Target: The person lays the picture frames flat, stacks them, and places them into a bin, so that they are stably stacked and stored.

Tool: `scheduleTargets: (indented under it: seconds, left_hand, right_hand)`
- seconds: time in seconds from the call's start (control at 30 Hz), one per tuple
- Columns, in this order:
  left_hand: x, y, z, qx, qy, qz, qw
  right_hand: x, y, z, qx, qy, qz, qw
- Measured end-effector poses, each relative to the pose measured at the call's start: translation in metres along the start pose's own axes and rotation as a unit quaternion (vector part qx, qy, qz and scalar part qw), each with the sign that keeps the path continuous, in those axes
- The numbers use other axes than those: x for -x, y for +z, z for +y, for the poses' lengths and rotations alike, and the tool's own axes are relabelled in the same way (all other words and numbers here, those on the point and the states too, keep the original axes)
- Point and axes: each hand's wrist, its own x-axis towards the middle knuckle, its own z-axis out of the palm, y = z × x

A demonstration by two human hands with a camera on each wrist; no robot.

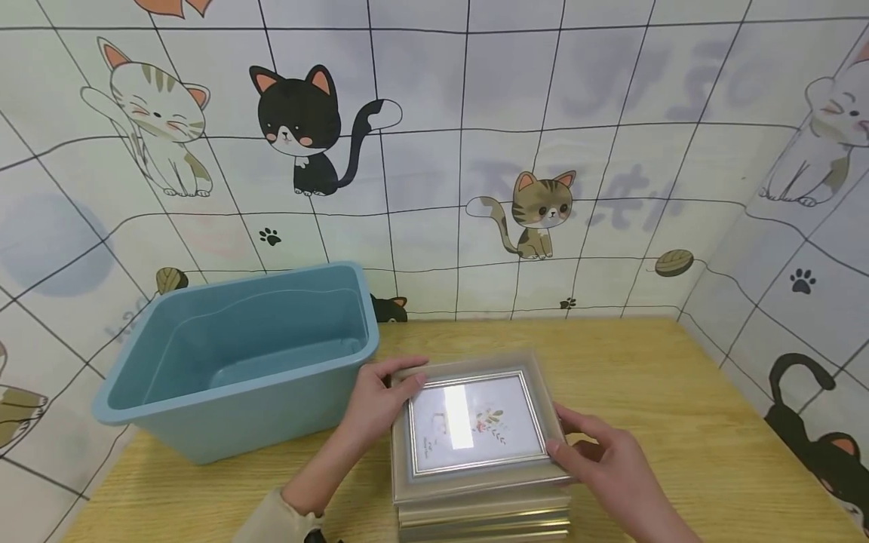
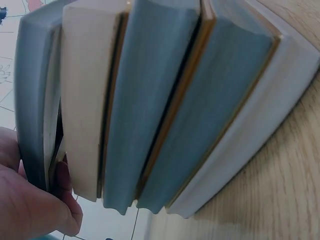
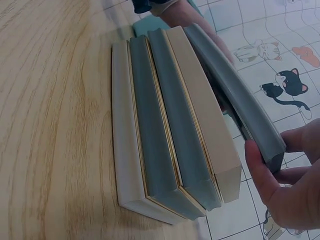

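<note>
A picture frame [image 1: 475, 422] with a silvery border and a glossy front showing a small floral print lies face up on top. My left hand [image 1: 375, 396] pinches its left far corner, thumb on the border. At its right edge, my right hand [image 1: 607, 460] grips it between thumb and fingers. Below is a stack of several more frames [image 1: 483, 520], with beige, grey-blue and whitish sides. In the right wrist view, the held frame [image 3: 240, 100] is tilted, with a gap between it and the beige frame [image 3: 205, 100] under it.
A blue plastic tub [image 1: 258, 407] stands on the wooden tabletop [image 1: 652, 392] left of the stack, close to my left hand. Nothing shows inside it. A cat-patterned, grid-lined covering [image 1: 434, 173] rises behind and at both sides.
</note>
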Motion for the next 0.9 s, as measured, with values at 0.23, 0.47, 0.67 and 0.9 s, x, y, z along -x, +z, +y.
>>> scheduleTargets:
  seconds: [0.23, 0.47, 0.67, 0.9]
  left_hand:
    - [-0.001, 0.001, -0.005, -0.014, 0.001, -0.004, 0.9999]
    - [0.001, 0.006, -0.004, -0.053, 0.000, -0.006, 0.9986]
    - [0.002, 0.009, -0.008, -0.070, 0.004, -0.003, 0.9975]
    - [0.003, 0.009, -0.012, -0.073, -0.004, -0.011, 0.9973]
  right_hand:
    - [0.002, 0.001, 0.005, 0.048, -0.020, 0.004, 0.9986]
    - [0.001, 0.000, 0.010, 0.082, -0.004, 0.012, 0.9966]
    - [0.001, 0.001, 0.014, 0.089, -0.028, 0.018, 0.9955]
    - [0.002, -0.001, 0.017, 0.086, -0.005, 0.004, 0.9962]
